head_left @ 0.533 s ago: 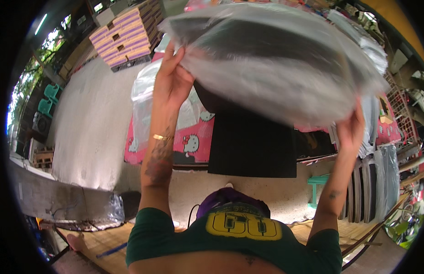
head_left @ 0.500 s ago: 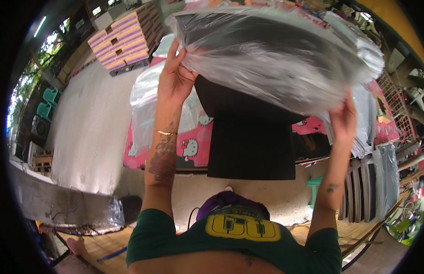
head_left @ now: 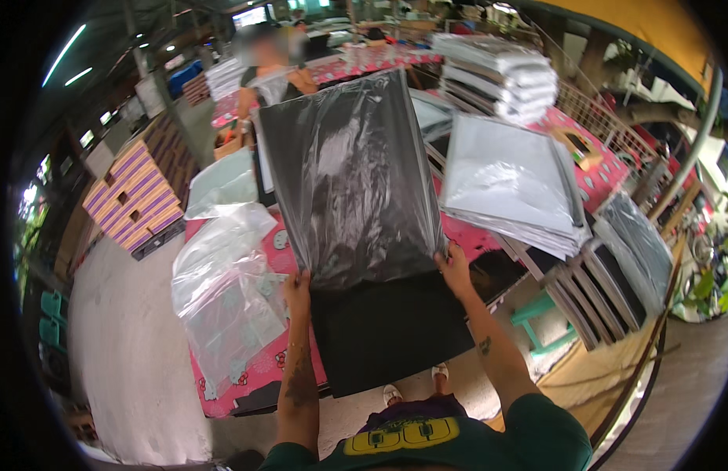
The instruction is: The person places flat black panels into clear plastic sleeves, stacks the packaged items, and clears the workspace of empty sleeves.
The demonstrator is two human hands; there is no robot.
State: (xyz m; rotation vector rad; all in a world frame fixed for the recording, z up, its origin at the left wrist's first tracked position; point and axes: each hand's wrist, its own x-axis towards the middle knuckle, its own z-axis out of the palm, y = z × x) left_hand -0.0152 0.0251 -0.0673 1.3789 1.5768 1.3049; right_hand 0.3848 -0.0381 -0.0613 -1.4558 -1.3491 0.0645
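A clear plastic bag covers the far part of a large black sheet. The sheet's near end sticks out of the bag's mouth and reaches over the table's front edge. My left hand is closed on the left side of the bag's mouth. At the right side of that mouth, my right hand pinches the plastic, thumb on top. Left of the sheet, loose clear plastic bags lie on the pink patterned table cover.
Bagged sheets are stacked to the right, with a taller pile behind. Wrapped boards lean near a green stool. A striped stack stands on the left floor. Across the table is another person.
The bag has come down from its raised, sideways position and now lies along the black sheet. Both hands have moved nearer to me, still gripping the bag. The view has tilted up.
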